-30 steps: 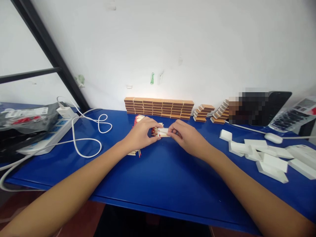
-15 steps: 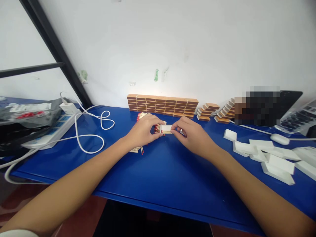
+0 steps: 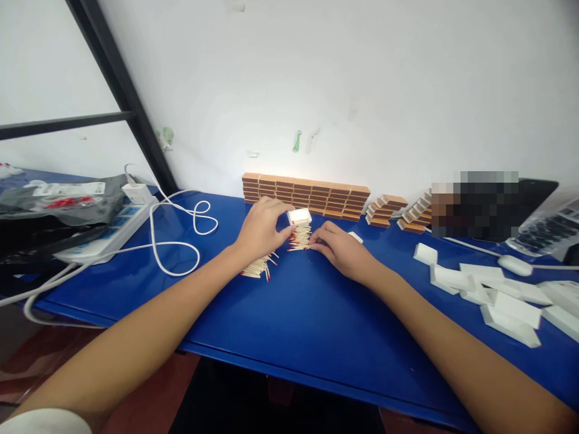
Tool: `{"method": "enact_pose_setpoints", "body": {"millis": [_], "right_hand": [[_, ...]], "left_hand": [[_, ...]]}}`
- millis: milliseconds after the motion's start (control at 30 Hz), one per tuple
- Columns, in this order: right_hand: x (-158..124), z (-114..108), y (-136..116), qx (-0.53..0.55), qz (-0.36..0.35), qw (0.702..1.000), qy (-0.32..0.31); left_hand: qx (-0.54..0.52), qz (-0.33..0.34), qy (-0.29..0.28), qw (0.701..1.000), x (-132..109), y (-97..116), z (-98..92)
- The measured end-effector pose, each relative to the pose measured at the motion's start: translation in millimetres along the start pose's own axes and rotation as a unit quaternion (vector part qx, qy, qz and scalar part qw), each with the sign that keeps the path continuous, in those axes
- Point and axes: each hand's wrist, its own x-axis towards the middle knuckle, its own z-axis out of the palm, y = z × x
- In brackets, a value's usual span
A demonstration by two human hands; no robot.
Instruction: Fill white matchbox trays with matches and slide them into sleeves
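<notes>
White power strip (image 3: pixel 90 246) and looped cable (image 3: pixel 174 243) on blue table (image 3: pixel 294 319), far left. Next, loose matches (image 3: pixel 256 268) near left hand (image 3: pixel 261 229), thumb and finger gripping left end of small white tray (image 3: pixel 300 216). Tray just behind match pile (image 3: pixel 299 238), in front of stacked matchboxes (image 3: pixel 306 196). Right hand (image 3: pixel 338 246): fingertips pinched together at pile's right edge; cannot tell if holding match. Farther right, scattered white boxes (image 3: pixel 515 308).

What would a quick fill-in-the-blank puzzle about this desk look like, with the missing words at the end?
1. The small tray held in the left hand is coloured ____.
2. Beside the fingers of the right hand lie red-tipped ____.
3. The long stack of brown boxes stands along the white ____.
4. The desktop is coloured ____.

Missing words: white; matches; wall; blue.
</notes>
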Motion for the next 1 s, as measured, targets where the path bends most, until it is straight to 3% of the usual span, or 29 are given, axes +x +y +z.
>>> {"method": "enact_pose_setpoints", "body": {"millis": [267, 633, 800, 1000], "right_hand": [[-12, -10, 3, -0.017, 0.064, 0.997, -0.032], [-19, -29, -6, 0.004, 0.069, 0.993, -0.094], [-19, -39, -6, 0.03, 0.065, 0.997, -0.032], [-15, -28, -14, 0.027, 0.032, 0.997, 0.058]], "left_hand": [[-0.02, 0.054, -0.032, 0.998, -1, -3, 2.4], [-0.041, 0.061, -0.055, 0.996, -1, -6, 1.7], [-0.063, 0.059, -0.065, 0.994, -1, -3, 0.1], [-0.092, 0.055, -0.073, 0.992, -3, 7, 2.4]]}}
